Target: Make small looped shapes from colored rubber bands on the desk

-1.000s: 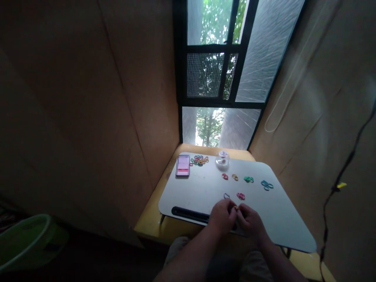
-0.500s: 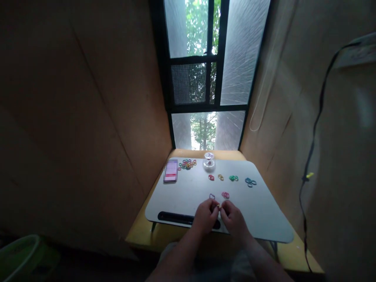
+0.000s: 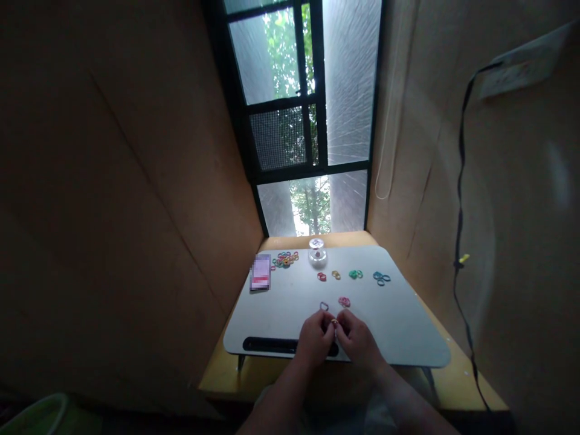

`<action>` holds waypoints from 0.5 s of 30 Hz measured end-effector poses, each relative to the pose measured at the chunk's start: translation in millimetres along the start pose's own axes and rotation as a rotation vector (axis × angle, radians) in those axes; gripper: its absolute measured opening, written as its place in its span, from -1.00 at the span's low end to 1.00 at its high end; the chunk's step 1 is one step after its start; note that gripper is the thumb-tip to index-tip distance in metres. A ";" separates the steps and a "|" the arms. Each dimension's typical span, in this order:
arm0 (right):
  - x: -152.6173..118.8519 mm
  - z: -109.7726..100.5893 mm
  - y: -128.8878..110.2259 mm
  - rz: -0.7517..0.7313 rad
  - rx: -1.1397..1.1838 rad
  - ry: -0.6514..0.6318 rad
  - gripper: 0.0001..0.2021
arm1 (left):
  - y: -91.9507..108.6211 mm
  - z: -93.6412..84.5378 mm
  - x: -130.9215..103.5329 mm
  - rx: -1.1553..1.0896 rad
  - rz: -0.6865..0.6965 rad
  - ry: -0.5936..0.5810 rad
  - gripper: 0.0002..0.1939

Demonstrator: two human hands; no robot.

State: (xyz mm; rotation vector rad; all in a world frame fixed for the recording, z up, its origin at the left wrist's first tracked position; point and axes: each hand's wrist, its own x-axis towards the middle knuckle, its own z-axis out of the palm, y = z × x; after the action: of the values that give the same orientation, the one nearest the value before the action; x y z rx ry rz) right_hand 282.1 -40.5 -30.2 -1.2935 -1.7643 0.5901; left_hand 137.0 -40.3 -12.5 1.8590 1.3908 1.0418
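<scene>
Head cam: my L hand [image 3: 314, 336] + R hand [image 3: 356, 338] pinch sm. yellowish link [image 3: 334, 322], at L's 2 o'clock, R's 10 o'clock.

The surface [image 3: 281, 311] is finished smooth and pale, with a soft sheen; its slot [image 3: 272, 345] is lined in dark, plastic-looking material. The links [image 3: 356, 274] appear to be moulded in coloured plastic. The jar [image 3: 318, 258] is made of something clear and glossy, whether plastic or glass cannot be told. The panes [image 3: 348, 78] are glazed and streaked, the mesh [image 3: 276, 139] finely woven. The walls [image 3: 136, 241] are faced in matt, wood-like panelling, faintly seamed.
</scene>
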 end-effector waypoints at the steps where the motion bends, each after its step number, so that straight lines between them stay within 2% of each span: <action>1: -0.1 0.2 0.3 0.002 -0.008 0.001 -0.85 | -0.3 0.2 -0.1 0.001 0.001 -0.002 -0.88; 15: -0.5 0.8 1.9 0.004 -0.056 -0.034 -0.86 | -3.5 2.4 -0.7 0.014 0.012 -0.008 -0.91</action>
State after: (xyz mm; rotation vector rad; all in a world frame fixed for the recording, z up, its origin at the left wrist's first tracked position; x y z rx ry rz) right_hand 282.5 -40.3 -32.2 -1.3326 -1.8179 0.5716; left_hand 137.3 -40.0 -16.8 1.8817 1.3874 1.0316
